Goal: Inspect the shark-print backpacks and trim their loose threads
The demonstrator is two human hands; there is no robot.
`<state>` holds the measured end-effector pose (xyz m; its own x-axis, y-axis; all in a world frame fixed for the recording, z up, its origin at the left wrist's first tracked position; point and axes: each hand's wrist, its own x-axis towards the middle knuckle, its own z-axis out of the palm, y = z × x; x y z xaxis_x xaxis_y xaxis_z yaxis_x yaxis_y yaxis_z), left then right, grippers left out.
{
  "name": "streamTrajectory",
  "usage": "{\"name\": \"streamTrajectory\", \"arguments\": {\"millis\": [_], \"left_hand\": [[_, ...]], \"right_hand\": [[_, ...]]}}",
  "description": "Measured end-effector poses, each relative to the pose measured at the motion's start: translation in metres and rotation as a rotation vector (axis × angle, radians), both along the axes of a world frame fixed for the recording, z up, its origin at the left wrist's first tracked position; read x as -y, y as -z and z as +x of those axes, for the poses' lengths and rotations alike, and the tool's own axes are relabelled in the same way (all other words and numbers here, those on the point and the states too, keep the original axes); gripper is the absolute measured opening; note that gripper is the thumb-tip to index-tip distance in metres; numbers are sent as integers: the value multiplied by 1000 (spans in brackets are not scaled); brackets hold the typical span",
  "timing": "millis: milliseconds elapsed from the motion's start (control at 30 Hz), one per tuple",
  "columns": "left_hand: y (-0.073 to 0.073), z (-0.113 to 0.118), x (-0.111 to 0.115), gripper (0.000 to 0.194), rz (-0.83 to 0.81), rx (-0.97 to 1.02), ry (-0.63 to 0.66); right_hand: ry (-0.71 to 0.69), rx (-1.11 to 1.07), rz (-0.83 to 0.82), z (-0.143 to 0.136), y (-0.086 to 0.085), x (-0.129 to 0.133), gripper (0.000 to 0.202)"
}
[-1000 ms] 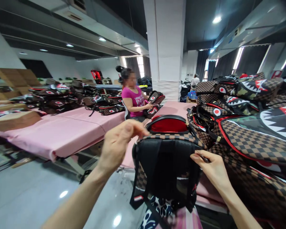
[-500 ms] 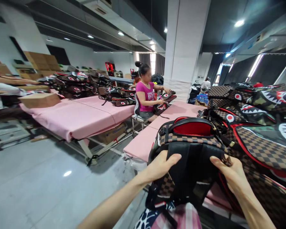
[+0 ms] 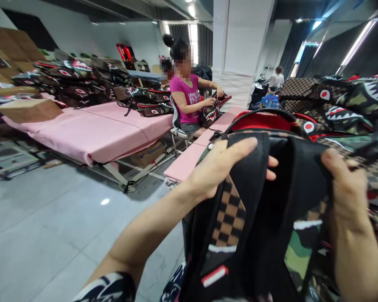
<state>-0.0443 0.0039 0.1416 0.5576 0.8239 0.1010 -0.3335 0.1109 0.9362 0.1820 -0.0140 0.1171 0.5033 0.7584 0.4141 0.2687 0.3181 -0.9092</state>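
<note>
My left hand [image 3: 217,165] closed round broad black left strap [image 3: 250,180], thumb in front, fingertips showing past inner edge. My right hand [image 3: 348,184] at outer edge of matching right strap [image 3: 308,176], fingers curled, blurred; cannot tell what they grip. Black backpack with brown-check panels [image 3: 269,214] directly between hands, neither nearer; long axis roughly upright, red-lined opening [image 3: 264,121] uppermost. Beyond: pink-covered table [image 3: 189,161], heap of shark-print bags [image 3: 343,113] to right, seated co-worker in magenta shirt [image 3: 187,98].
</note>
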Motion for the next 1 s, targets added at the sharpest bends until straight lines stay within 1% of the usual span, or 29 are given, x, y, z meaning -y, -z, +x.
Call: {"name": "streamTrajectory", "arguments": {"millis": [33,67,100,133,167,200,233,267,300,333,367,400,467,533,667,833,933,1000], "left_hand": [[9,7,-21,39,-59,11,-9],[25,14,-43,37,-130,18,-15],[48,20,-64,37,-214,12,-23],[76,25,-80,37,-295,-10,-24],[108,28,-92,37,-365,-31,-76],[140,28,-98,37,-451,-62,-104],[173,27,-98,35,-542,-82,-139],[202,25,-94,35,-643,-75,-153],[226,22,-87,36,-741,-66,-153],[246,18,-78,37,-802,-44,-153],[260,15,-70,38,-845,-13,-140],[269,12,-64,40,-864,17,-126],[277,10,-57,42,-865,69,-103],[278,10,-58,43,-862,91,-94],[276,10,-61,46,-865,91,-85],[275,9,-58,51,-871,85,-77],[271,8,-55,54,-883,65,-77],[267,6,-48,57,-885,52,-75]], "right_hand": [[-8,-53,-37,1,10,-18,47],[-33,-122,-93,2,26,-36,45],[-73,-178,-152,3,49,-52,41],[-121,-227,-210,3,77,-64,39],[-178,-270,-271,4,108,-72,38],[-205,-297,-329,3,141,-75,39],[-224,-305,-412,3,172,-72,41],[-236,-317,-477,2,200,-66,42],[-245,-329,-530,0,223,-59,42],[-254,-341,-575,-1,241,-50,42],[-266,-354,-606,-2,254,-43,42],[-278,-367,-629,-3,262,-38,42],[-300,-385,-658,-4,269,-35,43],[-309,-397,-669,-3,269,-37,44],[-302,-408,-668,-1,268,-41,45],[-295,-416,-670,-1,267,-38,47],[-300,-417,-668,-1,265,-36,47],[-301,-415,-666,0,264,-36,46]]}}
